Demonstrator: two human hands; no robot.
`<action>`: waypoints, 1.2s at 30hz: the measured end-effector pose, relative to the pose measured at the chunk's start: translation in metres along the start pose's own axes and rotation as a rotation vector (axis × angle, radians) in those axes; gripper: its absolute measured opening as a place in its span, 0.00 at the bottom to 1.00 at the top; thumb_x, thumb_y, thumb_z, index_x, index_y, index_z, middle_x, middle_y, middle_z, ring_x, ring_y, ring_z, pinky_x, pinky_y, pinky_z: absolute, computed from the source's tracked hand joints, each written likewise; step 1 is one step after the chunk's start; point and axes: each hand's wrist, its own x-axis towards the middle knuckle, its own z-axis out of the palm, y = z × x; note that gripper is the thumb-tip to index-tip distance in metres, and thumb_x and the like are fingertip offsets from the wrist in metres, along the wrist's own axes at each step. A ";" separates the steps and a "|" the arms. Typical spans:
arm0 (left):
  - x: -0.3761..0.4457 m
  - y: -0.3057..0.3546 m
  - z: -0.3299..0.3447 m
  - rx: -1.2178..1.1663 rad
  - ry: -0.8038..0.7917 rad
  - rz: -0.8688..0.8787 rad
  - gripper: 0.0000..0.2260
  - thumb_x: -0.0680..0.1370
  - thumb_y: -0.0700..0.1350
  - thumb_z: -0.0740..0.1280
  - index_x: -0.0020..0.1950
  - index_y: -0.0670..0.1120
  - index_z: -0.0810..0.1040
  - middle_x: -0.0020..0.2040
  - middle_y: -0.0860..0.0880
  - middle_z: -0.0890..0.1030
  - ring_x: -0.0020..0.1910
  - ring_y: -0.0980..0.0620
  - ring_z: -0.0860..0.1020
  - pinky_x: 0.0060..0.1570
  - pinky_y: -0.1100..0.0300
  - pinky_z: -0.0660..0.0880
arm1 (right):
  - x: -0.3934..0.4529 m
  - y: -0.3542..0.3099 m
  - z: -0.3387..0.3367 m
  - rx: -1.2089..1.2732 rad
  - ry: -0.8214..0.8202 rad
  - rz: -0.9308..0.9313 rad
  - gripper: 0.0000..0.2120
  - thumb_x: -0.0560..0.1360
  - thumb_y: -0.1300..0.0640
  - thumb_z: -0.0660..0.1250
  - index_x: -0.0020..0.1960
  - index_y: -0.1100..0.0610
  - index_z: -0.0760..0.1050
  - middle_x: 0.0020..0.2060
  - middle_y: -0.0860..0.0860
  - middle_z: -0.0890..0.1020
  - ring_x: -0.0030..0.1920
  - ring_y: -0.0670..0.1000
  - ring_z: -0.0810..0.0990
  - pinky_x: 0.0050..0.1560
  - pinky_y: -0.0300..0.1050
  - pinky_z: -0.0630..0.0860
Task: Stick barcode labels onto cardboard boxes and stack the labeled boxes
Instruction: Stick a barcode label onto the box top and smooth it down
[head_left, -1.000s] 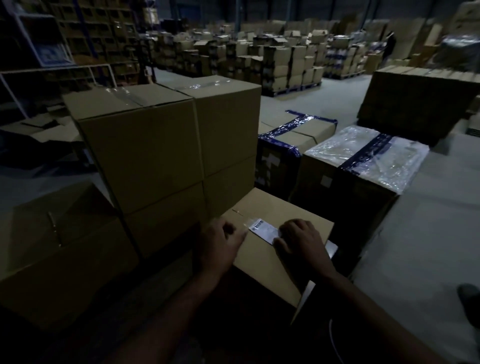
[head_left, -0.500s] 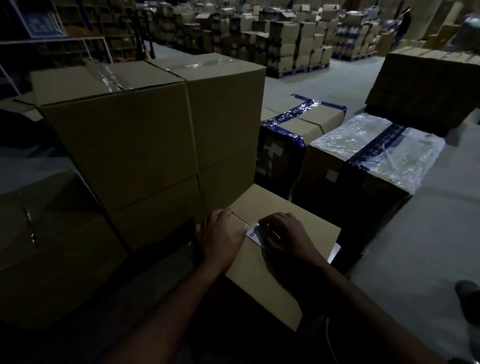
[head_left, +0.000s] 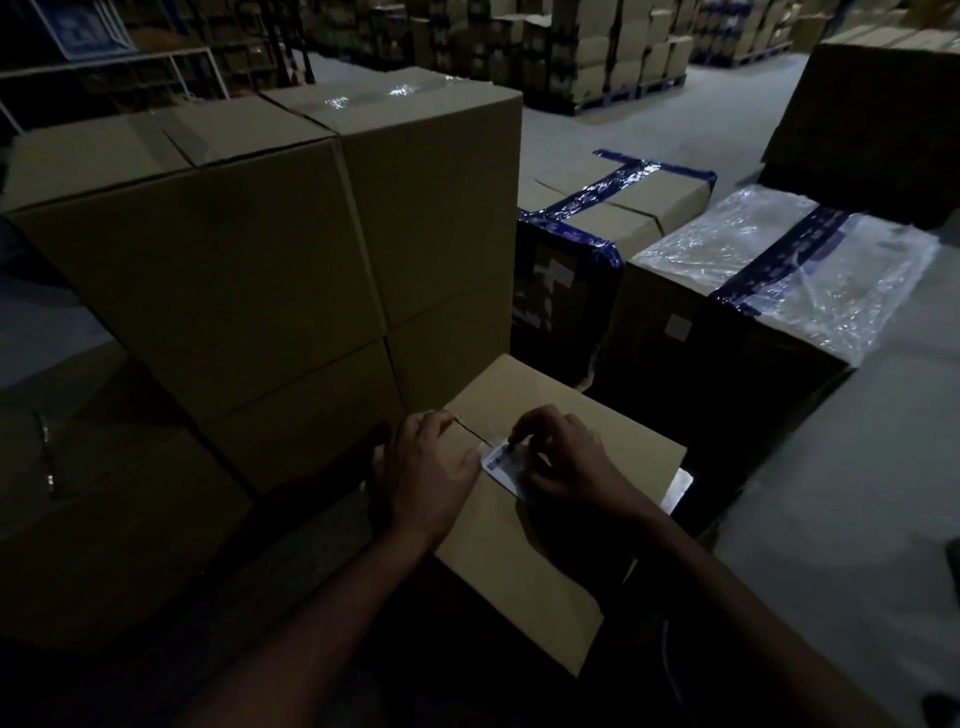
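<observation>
A low cardboard box (head_left: 524, 545) of plain matte brown board lies nearest the camera, its flat top a long rectangle running from near right toward far left; a thin dark seam (head_left: 470, 430) cuts its far end; a white rectangular barcode label (head_left: 500, 465) lies flat on that top, between the two hands, its long axis slanting from far left to near right; dark print shows on it, too small and blurred to read; the left hand (head_left: 428, 475) rests palm down on the box's left edge, fingers loosely bent over the board and holding nothing; the right hand (head_left: 566, 460) has its fingers curled down onto the label, fingertips pressing its far edge; whether they pinch it I cannot tell; a pale sheet (head_left: 678, 491) juts out past the box's right edge; stacked brown cartons (head_left: 249, 270) with glossy clear tape stand just behind; to the right sit a carton bound in shiny blue tape (head_left: 608, 208) and one under crinkled clear plastic film (head_left: 769, 275).
</observation>
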 end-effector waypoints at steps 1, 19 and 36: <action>-0.001 0.000 0.001 0.000 0.005 0.007 0.19 0.75 0.58 0.69 0.64 0.57 0.72 0.65 0.54 0.74 0.64 0.52 0.73 0.67 0.51 0.63 | -0.001 0.001 0.000 0.005 0.006 -0.011 0.13 0.72 0.51 0.68 0.52 0.39 0.68 0.47 0.34 0.73 0.51 0.45 0.72 0.51 0.50 0.69; -0.001 -0.006 0.008 0.064 0.053 0.059 0.24 0.73 0.66 0.67 0.64 0.56 0.73 0.62 0.53 0.75 0.63 0.52 0.73 0.62 0.51 0.65 | -0.007 -0.020 0.007 -0.001 0.141 0.129 0.08 0.69 0.55 0.71 0.47 0.49 0.74 0.39 0.40 0.74 0.46 0.50 0.75 0.48 0.48 0.68; -0.001 -0.007 0.009 0.091 0.065 0.084 0.25 0.74 0.67 0.65 0.64 0.54 0.72 0.62 0.51 0.75 0.63 0.50 0.74 0.62 0.49 0.66 | -0.009 -0.022 0.008 0.225 0.234 0.300 0.13 0.68 0.62 0.72 0.45 0.49 0.71 0.45 0.47 0.82 0.46 0.46 0.80 0.44 0.38 0.76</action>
